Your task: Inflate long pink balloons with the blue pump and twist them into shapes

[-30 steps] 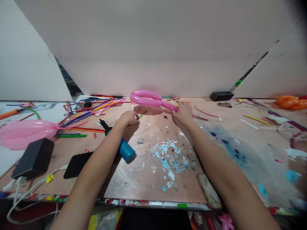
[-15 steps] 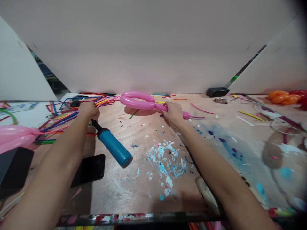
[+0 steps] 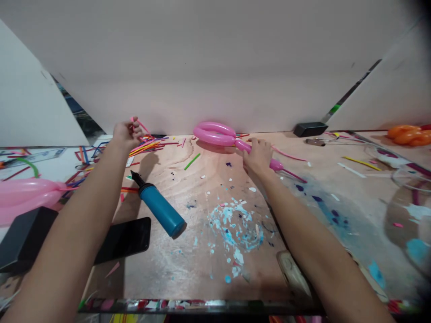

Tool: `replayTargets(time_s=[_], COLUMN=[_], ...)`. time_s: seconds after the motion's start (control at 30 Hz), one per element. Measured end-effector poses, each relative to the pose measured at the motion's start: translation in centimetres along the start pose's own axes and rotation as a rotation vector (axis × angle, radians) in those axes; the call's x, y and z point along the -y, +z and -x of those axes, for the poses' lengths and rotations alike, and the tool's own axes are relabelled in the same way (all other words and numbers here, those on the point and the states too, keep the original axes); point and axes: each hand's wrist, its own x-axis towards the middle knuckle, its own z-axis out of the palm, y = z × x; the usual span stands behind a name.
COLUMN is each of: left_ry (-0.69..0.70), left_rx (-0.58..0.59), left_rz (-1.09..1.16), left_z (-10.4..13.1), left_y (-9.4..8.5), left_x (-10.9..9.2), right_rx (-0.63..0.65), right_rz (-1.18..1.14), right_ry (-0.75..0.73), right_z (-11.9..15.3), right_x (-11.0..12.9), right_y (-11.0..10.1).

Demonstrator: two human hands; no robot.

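Note:
Raised above a pile of thin uninflated balloons (image 3: 148,146), my left hand (image 3: 129,132) pinches a limp pink balloon (image 3: 144,127). My right hand (image 3: 258,156) is closed around the narrow part of an inflated pink balloon (image 3: 215,133). That balloon has a looped end to the left of the hand, and its thin uninflated tail points to the right. A blue hand pump (image 3: 163,210) with a black nozzle lies between my forearms.
A black phone (image 3: 129,238) lies partly under my left forearm, near a dark box (image 3: 27,237) and light pink balloons (image 3: 28,197). Further right are a small black box (image 3: 310,129), orange balloons (image 3: 409,135) and a wooden-looking object (image 3: 292,271). White panels stand behind.
My left hand has lifted from the pile with a limp pink balloon. My right hand and the inflated pink balloon have shifted right, and its tail now slants toward me.

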Motion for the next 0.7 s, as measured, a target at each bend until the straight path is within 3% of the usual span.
replayTargets(time_s=[0.07,0.17,0.27,0.33,0.4,0.5,0.57,0.63,0.7], left_ry=[0.028,0.033,0.01,0.002,0.069,0.235,0.265,0.22,0.171], left_rx=[0.059,0.16,0.161,0.101,0.032,0.009,0.003,-0.029,-0.036], left_rz=[0.092,0.252,0.076,-0.099,-0.265,-0.613,-1.029,-1.197,-1.264], left_z=[1.1,2.9,3.5,2.6,0.9,-2.4,-4.1,-4.7,-4.4], left_y=[2.6,6.0,8.0,8.2,7.4,4.7,2.5,0.2,-1.7], left_x=[-0.1,1.8,4.4,5.0,4.0,0.9,-0.8,-1.0,0.3], right_rx=[-0.032,0.03,0.187,0.253,0.284,0.303,0.302,0.294,0.279], right_rz=[-0.044,-0.213,-0.388,-0.42,-0.444,-0.504,-0.51,-0.493,-0.454], right_ry=[-0.02,-0.122,-0.258,-0.33,-0.359,-0.323,-0.29,-0.268,-0.259], right_z=[0.1,0.2,0.7,1.1,1.3,1.2,1.1,1.0,1.0], right_x=[0.4,1.9,4.0,5.0,5.5,5.3,4.9,4.4,4.1], right_y=[-0.2,-0.5,-0.7,-0.7,-0.6,-0.2,0.2,0.6,0.9])
